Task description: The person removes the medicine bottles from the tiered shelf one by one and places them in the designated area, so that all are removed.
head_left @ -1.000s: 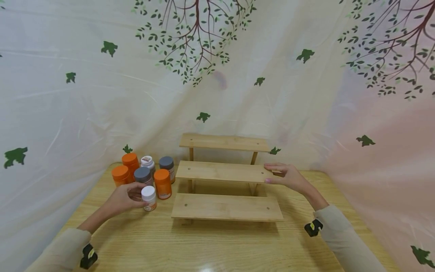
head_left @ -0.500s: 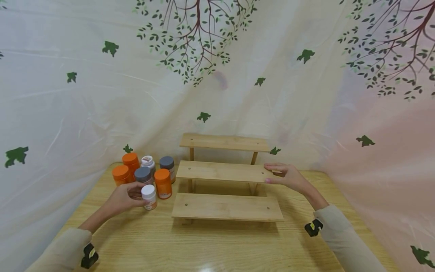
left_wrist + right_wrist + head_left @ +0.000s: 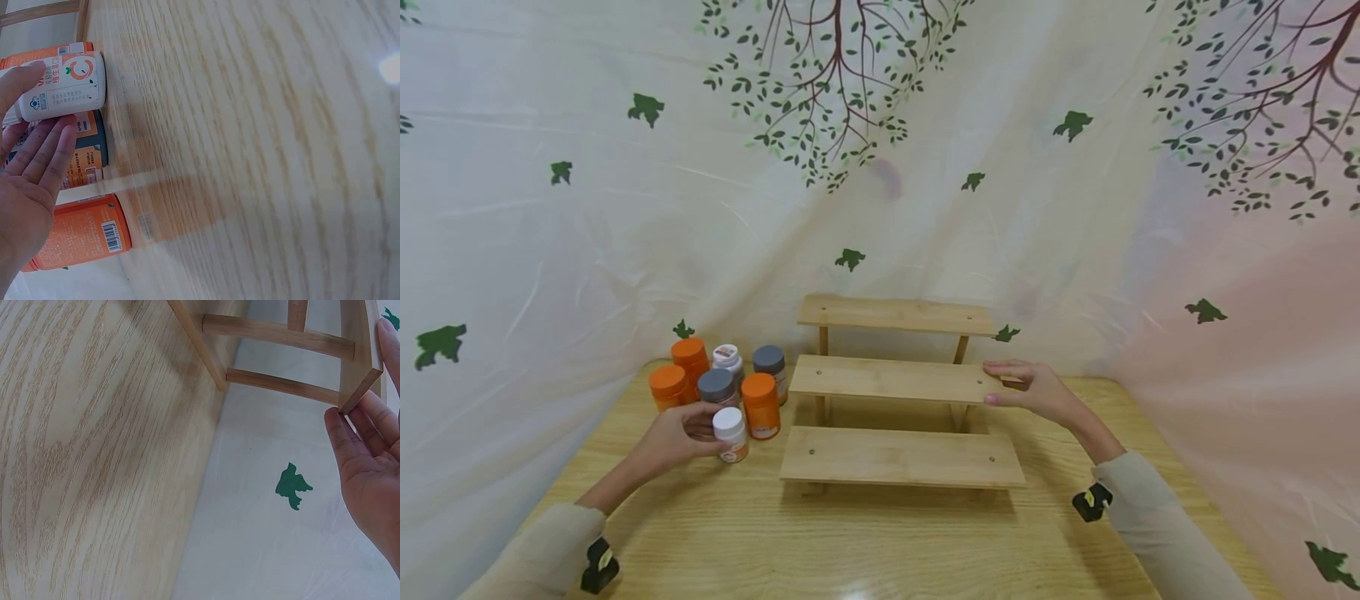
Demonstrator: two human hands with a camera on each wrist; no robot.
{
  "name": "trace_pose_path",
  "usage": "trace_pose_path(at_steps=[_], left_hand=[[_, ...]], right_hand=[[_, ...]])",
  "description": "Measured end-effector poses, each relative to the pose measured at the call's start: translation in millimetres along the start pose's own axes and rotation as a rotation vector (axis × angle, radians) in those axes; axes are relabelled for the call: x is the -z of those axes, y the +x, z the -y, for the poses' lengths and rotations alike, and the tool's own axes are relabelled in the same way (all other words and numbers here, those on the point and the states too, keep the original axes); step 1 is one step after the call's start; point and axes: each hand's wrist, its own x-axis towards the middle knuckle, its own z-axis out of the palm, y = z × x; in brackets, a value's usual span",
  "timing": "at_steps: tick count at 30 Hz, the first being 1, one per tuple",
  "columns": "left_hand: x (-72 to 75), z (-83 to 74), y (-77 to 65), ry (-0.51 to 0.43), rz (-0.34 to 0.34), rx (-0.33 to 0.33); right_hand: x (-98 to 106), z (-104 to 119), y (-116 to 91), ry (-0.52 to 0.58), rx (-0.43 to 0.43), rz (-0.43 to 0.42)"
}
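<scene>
A small white pill bottle (image 3: pixel 729 425) with an orange fruit print stands upright at the front of a group of bottles on the left. My left hand (image 3: pixel 666 442) holds it from the left, thumb on the near side and fingers on the far side; the left wrist view shows the bottle's label (image 3: pixel 65 84) between them. On the right, my right hand (image 3: pixel 1037 396) grips the end of the middle board (image 3: pixel 887 379) of a three-step wooden rack. In the right wrist view, the thumb and fingers lie on opposite faces of that board (image 3: pixel 362 356).
Behind the white bottle stand orange bottles (image 3: pixel 762 408), grey-lidded bottles (image 3: pixel 769 360) and another white bottle (image 3: pixel 726 358). The rack's lower board (image 3: pixel 902 457) and top board (image 3: pixel 895 313) run across the wooden table (image 3: pixel 895 542). A leaf-printed curtain (image 3: pixel 925 233) hangs behind.
The white pill bottle and left hand have shifted very slightly up and right in the head view. My right hand and the rack look unchanged.
</scene>
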Motion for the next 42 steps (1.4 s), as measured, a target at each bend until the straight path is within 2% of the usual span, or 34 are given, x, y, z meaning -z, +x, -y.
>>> trace_pose_path(at_steps=[14, 22, 26, 33, 42], left_hand=[[1.2, -2.3, -2.1, -0.024, -0.014, -0.016], [3.9, -3.0, -2.0, 0.003, -0.040, -0.015], [6.7, -5.4, -2.4, 0.023, -0.063, -0.019], [13.1, -12.1, -2.9, 0.082, -0.126, -0.078], [24.3, -24.3, 3.1, 0.121, -0.207, -0.102]], right_hand=[[0.6, 0.1, -0.5, -0.007, -0.005, -0.002], [1.0, 1.1, -1.5, -0.010, -0.007, 0.000], [1.0, 1.0, -1.9, -0.004, -0.002, -0.004], [1.1, 0.6, -2.8, 0.016, 0.012, 0.001], [4.0, 6.7, 0.3, -0.050, 0.003, 0.023]])
